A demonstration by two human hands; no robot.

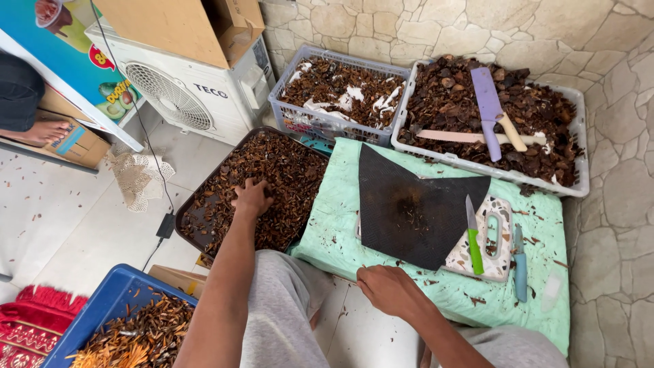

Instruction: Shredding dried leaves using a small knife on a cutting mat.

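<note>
The left hand [252, 199] reaches out over a dark brown tray [185, 217] on the floor, fingers curled down into the heap of small dried brown pieces [272, 170] that fills it; whether it has closed on any of them cannot be told from here. The right hand [392, 289] rests palm down with fingers loosely bent on the near edge of a pale green cloth [436, 293], gripping nothing. On that cloth lies a black mat [409, 211] over a speckled cutting board [494, 259], with a green-handled knife [473, 238] across the board and a light blue-handled knife [520, 266] just beside it to the right. Behind the cloth stand two pale plastic baskets against the stone wall [477, 27]: the left basket [286, 109] holds brown pieces mixed with white scraps, the right basket [579, 170] is heaped with darker pieces, and a purple cleaver [487, 102] and a pale flat stick [449, 136] lie on top of that heap. Near the person's left knee a blue crate [109, 300] holds orange-brown slivers [143, 337]. A white fan unit [184, 88] stands beyond the tray, and another person's bare foot [41, 131] shows at the far left
</note>
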